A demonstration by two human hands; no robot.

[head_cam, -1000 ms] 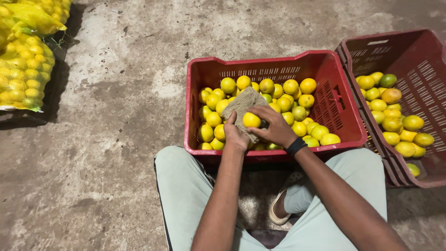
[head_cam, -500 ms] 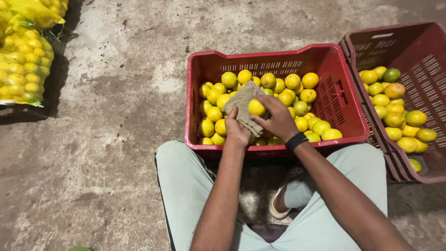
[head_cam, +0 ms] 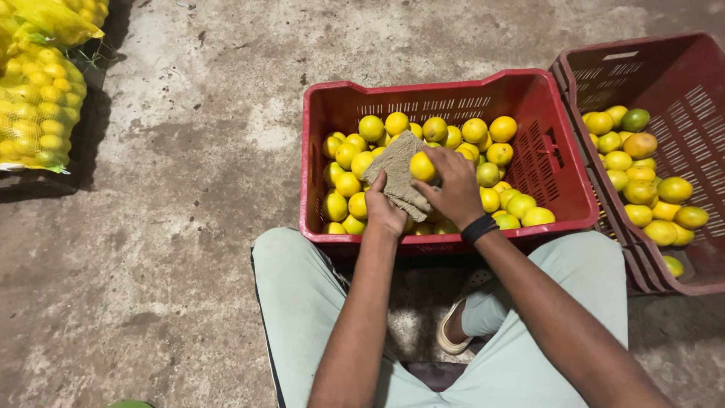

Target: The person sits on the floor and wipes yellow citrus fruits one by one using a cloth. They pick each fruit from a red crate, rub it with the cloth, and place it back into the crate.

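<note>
- Floor (head_cam: 189,189): bare concrete, stained and patchy.
- 2 red crates sit on it, side by side: (head_cam: 559,151), (head_cam: 680,68).
- Yellow mesh sacks (head_cam: 34,113) of fruit at far left.

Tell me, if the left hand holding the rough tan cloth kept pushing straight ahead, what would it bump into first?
Probably the heap of round yellow citrus fruits beyond the coarse tan cloth in the left hand, then the red plastic crate's far wall. Depth is hard to judge from above.

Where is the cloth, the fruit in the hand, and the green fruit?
cloth (head_cam: 396,170), head view, middle of the fabric.
held yellow fruit (head_cam: 422,166), head view, its front.
green fruit (head_cam: 636,119), head view, its top.
</note>
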